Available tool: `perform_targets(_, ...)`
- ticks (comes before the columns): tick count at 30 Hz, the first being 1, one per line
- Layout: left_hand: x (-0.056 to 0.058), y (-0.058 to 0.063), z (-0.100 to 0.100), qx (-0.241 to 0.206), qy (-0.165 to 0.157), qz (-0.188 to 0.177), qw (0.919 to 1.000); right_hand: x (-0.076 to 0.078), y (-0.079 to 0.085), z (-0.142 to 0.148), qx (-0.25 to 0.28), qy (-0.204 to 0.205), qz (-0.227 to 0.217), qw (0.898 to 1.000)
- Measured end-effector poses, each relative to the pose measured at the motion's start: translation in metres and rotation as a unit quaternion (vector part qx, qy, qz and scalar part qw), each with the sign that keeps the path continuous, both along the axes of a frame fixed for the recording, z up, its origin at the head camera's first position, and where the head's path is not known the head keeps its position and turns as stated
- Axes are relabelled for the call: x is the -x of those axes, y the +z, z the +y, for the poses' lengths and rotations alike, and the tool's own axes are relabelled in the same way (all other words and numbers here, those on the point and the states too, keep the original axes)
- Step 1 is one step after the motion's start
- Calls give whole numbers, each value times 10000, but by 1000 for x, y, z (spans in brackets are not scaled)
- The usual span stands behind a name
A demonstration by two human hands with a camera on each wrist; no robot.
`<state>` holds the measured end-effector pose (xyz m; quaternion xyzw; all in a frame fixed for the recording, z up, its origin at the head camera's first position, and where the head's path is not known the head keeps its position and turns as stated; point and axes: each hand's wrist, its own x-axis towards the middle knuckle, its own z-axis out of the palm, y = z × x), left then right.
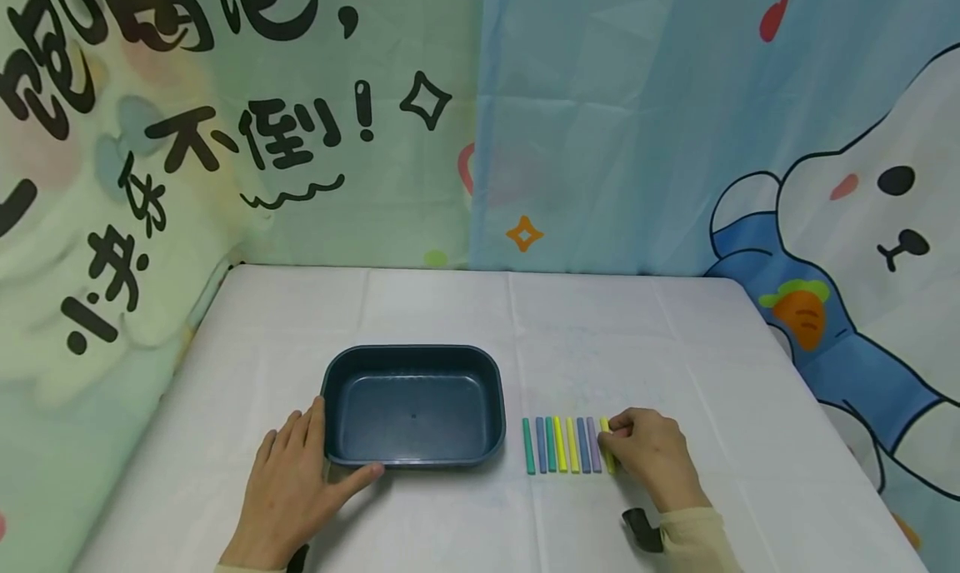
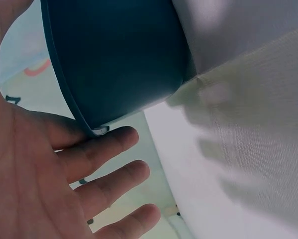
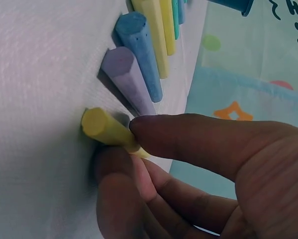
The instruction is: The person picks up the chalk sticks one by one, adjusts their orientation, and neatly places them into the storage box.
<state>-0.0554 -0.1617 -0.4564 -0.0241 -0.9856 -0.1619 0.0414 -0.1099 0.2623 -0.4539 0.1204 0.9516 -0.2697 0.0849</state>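
Observation:
My right hand point(image 1: 658, 458) pinches a yellow chalk stick point(image 3: 108, 127) between thumb and fingers, at the right end of a row of chalk. Beside it lies a purple chalk stick point(image 3: 124, 69), then a blue one point(image 3: 139, 52), with several more in yellow, green and blue farther left. The sticks stand side by side, lengthwise away from me. My left hand point(image 1: 288, 483) rests against the near left corner of a dark blue rectangular tub point(image 1: 414, 419), thumb along its front rim. In the left wrist view, the fingers point(image 2: 114, 184) are spread and fairly straight.
A white cloth point(image 1: 450, 527) covers the table. The tub stands left of the chalk row, a short gap between them. Printed curtains point(image 1: 570, 140) hang behind and along the sides. A black strap point(image 1: 642, 530) shows by the right wrist.

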Motion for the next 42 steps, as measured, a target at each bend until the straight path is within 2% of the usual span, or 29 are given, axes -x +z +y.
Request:
perform_targets(11,2,-2,1,-252,-89,333,9991,0,0,6,125,32,29,9999)
perform_targets(18,3,-1,3,-234,-79,254,9994,0,2,5,162,0,251,9996)
perform_targets(21,2,-1,3,-207,-67,244,9995,1,2,0,309,-21,421,9986)
perform_targets(25,2,-1,3,-177,-50,246,9995,3,7,-9,873,-93,428,9952)
perform_targets(30,2,0,2,-164,-34,216,9996,5,20,-26,1820,-153,655,9810)
perform_targets(33,2,0,2,-167,-37,207,9996,4,30,-39,2433,-47,867,9661)
perform_targets(37,2,0,1,-182,-28,193,9996,5,40,-56,3139,116,921,9449)
perform_targets(42,1,-1,1,-166,-30,222,9996,9,46,-73,3500,277,850,9325)
